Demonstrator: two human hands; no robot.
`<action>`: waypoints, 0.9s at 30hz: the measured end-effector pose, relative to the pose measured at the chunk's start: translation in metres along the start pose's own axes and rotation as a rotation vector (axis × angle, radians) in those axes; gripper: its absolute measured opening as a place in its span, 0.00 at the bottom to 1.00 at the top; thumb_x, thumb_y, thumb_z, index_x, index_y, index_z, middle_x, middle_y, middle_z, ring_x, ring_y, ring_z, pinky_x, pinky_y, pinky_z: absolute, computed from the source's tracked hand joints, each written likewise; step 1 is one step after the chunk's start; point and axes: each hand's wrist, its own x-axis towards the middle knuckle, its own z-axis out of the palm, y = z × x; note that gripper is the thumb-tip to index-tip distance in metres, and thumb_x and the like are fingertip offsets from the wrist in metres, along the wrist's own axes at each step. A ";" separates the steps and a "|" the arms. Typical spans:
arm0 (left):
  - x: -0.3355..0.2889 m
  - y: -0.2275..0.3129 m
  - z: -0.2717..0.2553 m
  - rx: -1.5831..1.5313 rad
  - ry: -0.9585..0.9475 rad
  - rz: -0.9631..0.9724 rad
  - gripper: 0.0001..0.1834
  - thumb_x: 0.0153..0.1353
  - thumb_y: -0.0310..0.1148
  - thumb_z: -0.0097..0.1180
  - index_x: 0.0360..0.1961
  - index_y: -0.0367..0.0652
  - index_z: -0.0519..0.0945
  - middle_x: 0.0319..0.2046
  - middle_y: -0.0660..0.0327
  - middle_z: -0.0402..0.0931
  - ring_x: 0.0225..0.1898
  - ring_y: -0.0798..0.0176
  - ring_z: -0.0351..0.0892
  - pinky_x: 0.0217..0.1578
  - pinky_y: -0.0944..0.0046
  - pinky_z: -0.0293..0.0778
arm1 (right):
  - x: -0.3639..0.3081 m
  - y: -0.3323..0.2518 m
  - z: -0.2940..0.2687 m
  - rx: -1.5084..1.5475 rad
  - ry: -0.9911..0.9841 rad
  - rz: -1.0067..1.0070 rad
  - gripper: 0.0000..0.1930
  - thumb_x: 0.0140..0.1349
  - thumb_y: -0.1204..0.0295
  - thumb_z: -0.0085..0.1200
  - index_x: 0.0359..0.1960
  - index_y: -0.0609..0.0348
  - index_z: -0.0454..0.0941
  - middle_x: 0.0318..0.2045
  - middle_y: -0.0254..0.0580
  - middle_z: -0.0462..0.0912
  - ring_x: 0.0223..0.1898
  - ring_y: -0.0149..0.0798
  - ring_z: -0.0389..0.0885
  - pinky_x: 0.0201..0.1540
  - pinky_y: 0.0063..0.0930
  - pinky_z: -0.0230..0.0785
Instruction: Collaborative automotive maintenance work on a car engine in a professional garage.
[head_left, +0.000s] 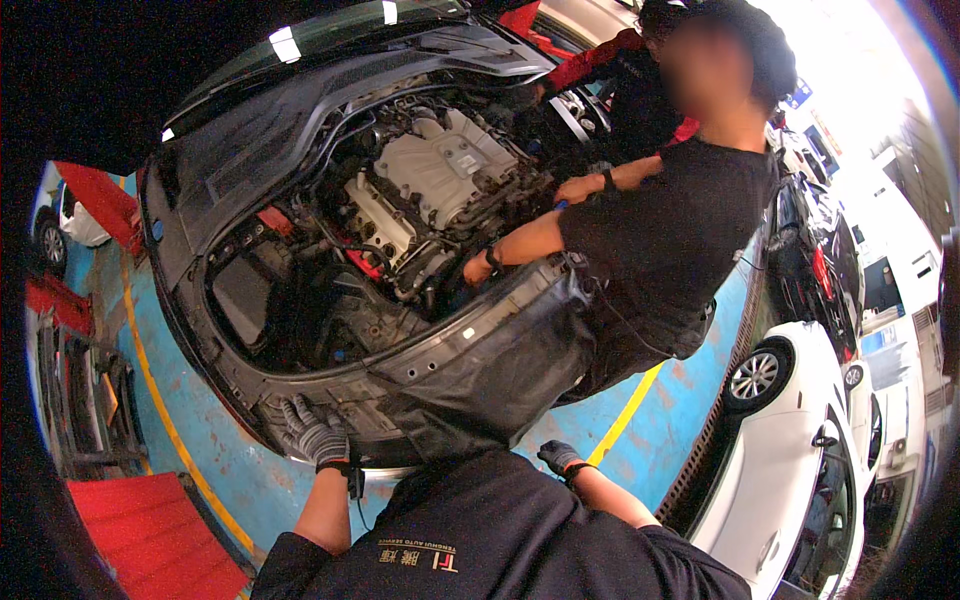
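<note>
My left hand (316,432), in a grey striped glove, lies with fingers spread on the front edge (262,392) of a dark car's open engine bay. Past it, an engine with a grey cover (447,165) is exposed. My right hand (562,457), in a dark grey glove, is off to the right above the blue floor. Its fingers look curled in, and nothing shows in them. Between my hands, a black protective cover (480,385) drapes over the car's front. A co-worker's bare hands (480,268) reach into the bay at the right, one by a small blue item (562,205).
The co-worker in black (670,240) leans over the car's right side, with another person in red and black (610,75) beyond. A white car (790,430) stands at right. At left are a red lift arm (100,205), dark parts on a rack (85,400) and a red ramp (155,530).
</note>
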 end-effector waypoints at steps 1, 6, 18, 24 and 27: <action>0.000 0.001 0.004 -0.007 0.020 0.010 0.46 0.56 0.51 0.58 0.74 0.56 0.53 0.76 0.58 0.42 0.74 0.53 0.49 0.71 0.40 0.41 | -0.002 0.007 0.006 -0.036 0.019 -0.042 0.14 0.63 0.60 0.47 0.42 0.51 0.81 0.43 0.49 0.80 0.49 0.54 0.77 0.50 0.46 0.71; 0.001 -0.006 0.017 -0.012 0.105 0.045 0.46 0.55 0.49 0.59 0.74 0.57 0.53 0.75 0.59 0.43 0.73 0.52 0.50 0.71 0.40 0.41 | -0.004 0.001 -0.003 -0.046 -0.012 -0.005 0.14 0.63 0.61 0.46 0.42 0.51 0.81 0.44 0.48 0.80 0.51 0.53 0.77 0.51 0.45 0.71; 0.001 0.002 0.006 0.034 0.081 0.033 0.47 0.56 0.47 0.61 0.74 0.59 0.52 0.75 0.59 0.45 0.73 0.53 0.50 0.71 0.41 0.42 | -0.013 -0.011 -0.018 0.148 0.005 0.084 0.19 0.62 0.54 0.48 0.39 0.55 0.82 0.41 0.55 0.82 0.45 0.60 0.78 0.49 0.49 0.71; 0.004 0.006 -0.014 0.107 -0.178 -0.051 0.44 0.62 0.57 0.47 0.76 0.58 0.46 0.77 0.63 0.32 0.77 0.58 0.27 0.72 0.40 0.28 | -0.012 -0.021 -0.020 0.196 0.040 0.132 0.18 0.62 0.55 0.47 0.38 0.55 0.81 0.41 0.54 0.82 0.46 0.58 0.79 0.47 0.47 0.71; 0.005 0.000 -0.001 0.102 -0.119 -0.019 0.44 0.62 0.57 0.47 0.75 0.58 0.47 0.77 0.62 0.33 0.77 0.58 0.28 0.72 0.40 0.27 | -0.009 -0.021 -0.022 0.208 0.002 0.189 0.18 0.62 0.55 0.47 0.37 0.55 0.81 0.40 0.54 0.82 0.46 0.58 0.79 0.48 0.47 0.71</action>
